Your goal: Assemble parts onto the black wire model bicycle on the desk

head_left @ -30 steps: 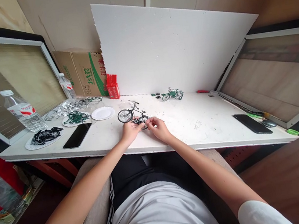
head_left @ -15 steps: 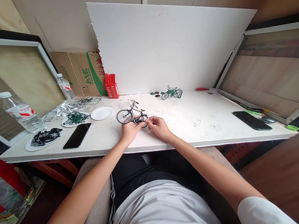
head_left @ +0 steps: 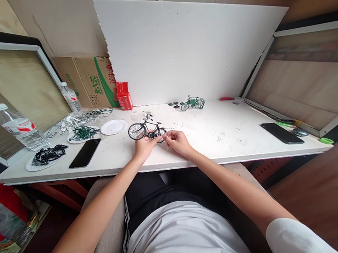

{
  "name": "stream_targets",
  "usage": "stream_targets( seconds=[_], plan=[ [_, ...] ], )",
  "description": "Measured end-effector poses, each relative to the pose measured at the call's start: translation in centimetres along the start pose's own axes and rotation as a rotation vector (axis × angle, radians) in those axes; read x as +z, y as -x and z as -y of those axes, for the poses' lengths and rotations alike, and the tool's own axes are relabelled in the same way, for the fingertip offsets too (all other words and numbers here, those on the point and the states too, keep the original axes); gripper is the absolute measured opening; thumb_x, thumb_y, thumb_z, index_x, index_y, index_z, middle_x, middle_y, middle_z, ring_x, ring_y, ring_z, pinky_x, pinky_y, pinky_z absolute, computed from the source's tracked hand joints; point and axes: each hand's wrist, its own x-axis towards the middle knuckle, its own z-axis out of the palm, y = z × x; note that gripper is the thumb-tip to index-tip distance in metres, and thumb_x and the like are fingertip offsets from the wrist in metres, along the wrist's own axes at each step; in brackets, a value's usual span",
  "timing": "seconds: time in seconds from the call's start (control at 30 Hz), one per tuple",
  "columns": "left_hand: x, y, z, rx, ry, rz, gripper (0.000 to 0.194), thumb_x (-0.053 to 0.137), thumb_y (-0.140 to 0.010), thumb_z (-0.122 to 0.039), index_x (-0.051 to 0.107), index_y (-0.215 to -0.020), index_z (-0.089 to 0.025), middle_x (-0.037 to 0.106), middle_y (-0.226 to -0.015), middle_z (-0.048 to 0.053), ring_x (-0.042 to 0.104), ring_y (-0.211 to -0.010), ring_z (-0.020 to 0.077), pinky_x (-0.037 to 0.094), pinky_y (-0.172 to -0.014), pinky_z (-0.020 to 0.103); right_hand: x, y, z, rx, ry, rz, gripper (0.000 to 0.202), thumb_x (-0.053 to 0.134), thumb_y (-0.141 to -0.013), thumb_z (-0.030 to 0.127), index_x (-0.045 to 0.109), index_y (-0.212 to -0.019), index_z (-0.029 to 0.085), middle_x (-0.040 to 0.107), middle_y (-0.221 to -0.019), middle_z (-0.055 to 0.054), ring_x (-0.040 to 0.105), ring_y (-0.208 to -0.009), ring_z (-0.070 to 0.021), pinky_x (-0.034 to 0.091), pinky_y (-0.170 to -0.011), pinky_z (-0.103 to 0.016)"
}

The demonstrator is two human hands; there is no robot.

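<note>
A small black model bicycle [head_left: 137, 131] is held above the front middle of the white table [head_left: 208, 137], its front wheel to the left. My left hand [head_left: 145, 147] grips it from below near the pedals, fingers closed. At the rear wheel, my right hand [head_left: 177, 141] pinches with thumb and fingertips; whether a tiny part sits between them I cannot make out. Farther back stands a green model bicycle [head_left: 192, 102], with small dark pieces [head_left: 176, 105] beside it. To the left, black plastic parts [head_left: 49, 155] and green plastic parts [head_left: 83, 132] lie on paper plates.
A bare paper plate [head_left: 113, 126] and a black phone [head_left: 85, 153] lie left of my hands. Water bottles [head_left: 21, 126] stand at the left, by a cardboard box [head_left: 89, 81] and small red box [head_left: 124, 96]. A second phone [head_left: 280, 133] lies right. White board [head_left: 195, 43] closes the back.
The black bicycle has tipped slightly in my left hand and its rear wheel shows more clearly. My right hand stays at the rear wheel. The whole view has shifted a little.
</note>
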Motion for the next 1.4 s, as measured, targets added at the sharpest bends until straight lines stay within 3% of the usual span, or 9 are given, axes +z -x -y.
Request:
stream_targets(
  seconds=[0.3,0.57,1.1,1.4],
  plan=[
    [-0.04,-0.03,-0.27,-0.064,0.015,-0.003,0.065,0.102,-0.063,-0.038,0.068,-0.113,-0.016,0.084,-0.099,0.011,0.081,-0.1,0.032,0.066,-0.091,0.047,0.24,0.11,0.04,-0.118,0.073,-0.115,0.033,0.068,-0.092,0.05,0.076,-0.105,0.02,0.062,-0.069,0.001,0.055,-0.066,-0.0165,0.05,-0.071,-0.032],
    [-0.19,-0.23,-0.09,-0.072,0.022,-0.009,0.065,0.1,-0.066,-0.035,0.066,-0.118,-0.015,0.084,-0.101,0.012,0.082,-0.095,0.03,0.066,-0.086,0.042,0.3,0.3,-0.11,-0.153,0.109,-0.073,0.034,0.064,-0.094,0.043,0.084,-0.112,0.022,0.069,-0.074,-0.002,0.056,-0.069,-0.0168,0.05,-0.072,-0.032],
    [-0.32,-0.26,0.12,-0.067,0.027,-0.024,0.067,0.099,-0.068,-0.042,0.065,-0.119,-0.014,0.083,-0.101,0.013,0.082,-0.092,0.0285,0.066,-0.083,0.039,0.35,0.3,0.25,-0.156,0.145,-0.084,0.03,0.063,-0.094,0.039,0.082,-0.106,0.019,0.069,-0.074,-0.001,0.057,-0.067,-0.0152,0.049,-0.071,-0.03],
    [-0.25,-0.24,-0.19,-0.06,0.025,-0.017,0.062,0.098,-0.069,-0.041,0.067,-0.115,-0.014,0.082,-0.102,0.012,0.081,-0.088,0.0257,0.067,-0.079,0.037,0.32,0.48,0.41,-0.178,0.194,-0.022,0.039,0.059,-0.099,0.036,0.079,-0.127,0.019,0.07,-0.071,0.0,0.055,-0.064,-0.0147,0.049,-0.071,-0.028]
  ],
)
